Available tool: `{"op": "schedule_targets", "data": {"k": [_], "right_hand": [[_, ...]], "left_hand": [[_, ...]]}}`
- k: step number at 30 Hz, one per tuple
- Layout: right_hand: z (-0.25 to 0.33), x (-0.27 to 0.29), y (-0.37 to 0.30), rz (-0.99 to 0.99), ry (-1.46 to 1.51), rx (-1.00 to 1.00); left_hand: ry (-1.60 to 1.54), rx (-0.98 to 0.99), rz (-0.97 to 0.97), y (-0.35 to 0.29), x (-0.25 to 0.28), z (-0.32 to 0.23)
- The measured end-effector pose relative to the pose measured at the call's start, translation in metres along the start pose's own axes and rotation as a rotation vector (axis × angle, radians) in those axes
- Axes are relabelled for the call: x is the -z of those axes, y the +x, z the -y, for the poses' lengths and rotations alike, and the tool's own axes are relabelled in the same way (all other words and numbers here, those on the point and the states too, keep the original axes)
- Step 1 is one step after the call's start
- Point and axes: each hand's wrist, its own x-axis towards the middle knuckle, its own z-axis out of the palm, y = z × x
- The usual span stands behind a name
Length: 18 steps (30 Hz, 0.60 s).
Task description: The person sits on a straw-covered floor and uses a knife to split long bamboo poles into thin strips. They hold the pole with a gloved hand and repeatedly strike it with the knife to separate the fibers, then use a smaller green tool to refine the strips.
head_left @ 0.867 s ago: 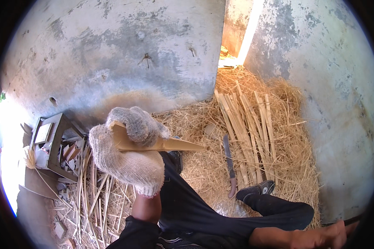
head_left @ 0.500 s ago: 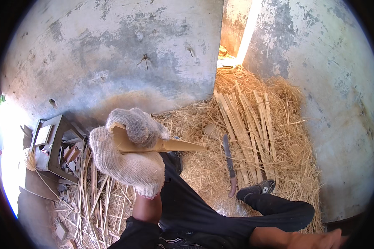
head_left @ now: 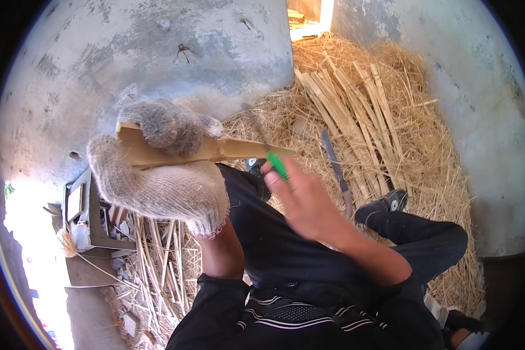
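Observation:
My left hand [head_left: 163, 185], in a thick grey-white knitted glove, is closed round a split bamboo piece [head_left: 236, 149]. The piece lies level in front of me, its narrow end pointing right. My bare right hand [head_left: 306, 204] is closed on a green-handled knife [head_left: 278, 167], near that narrow end. The blade is thin and smeared by motion, pointing up and away, so I cannot tell if it touches the bamboo. On the shavings beyond my right hand lies a long knife [head_left: 333, 154] with a brownish handle.
Split bamboo strips [head_left: 356, 128] lie on a thick bed of shavings [head_left: 437, 151]. Thin bamboo sticks [head_left: 160, 256] are heaped at the left, beside a wooden frame [head_left: 114, 241] with rubble. A worn wall [head_left: 111, 52] stands ahead. My legs [head_left: 286, 245] are folded below, one shoe [head_left: 382, 209] near the strips.
My right hand has come in from the lower right with the green-handled knife, up to the bamboo's narrow end. The view has shifted; my left hand keeps its grip.

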Motion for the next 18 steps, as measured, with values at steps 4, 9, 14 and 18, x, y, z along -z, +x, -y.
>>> {"op": "schedule_targets", "data": {"k": [4, 9, 14, 18], "right_hand": [[-0.027, -0.038, -0.003, -0.161, -0.09, 0.123], [-0.027, -0.028, 0.004, -0.029, -0.18, -0.095], [-0.034, -0.034, 0.003, -0.108, -0.112, 0.012], [-0.034, -0.026, 0.006, -0.045, -0.241, -0.06]], "left_hand": [[-0.278, 0.059, 0.133, 0.012, 0.011, 0.008], [-0.013, -0.063, 0.069, 0.001, -0.009, -0.001], [0.108, -0.138, -0.16, -0.011, -0.047, 0.008], [-0.259, 0.02, 0.655, 0.036, 0.054, 0.021]]}}
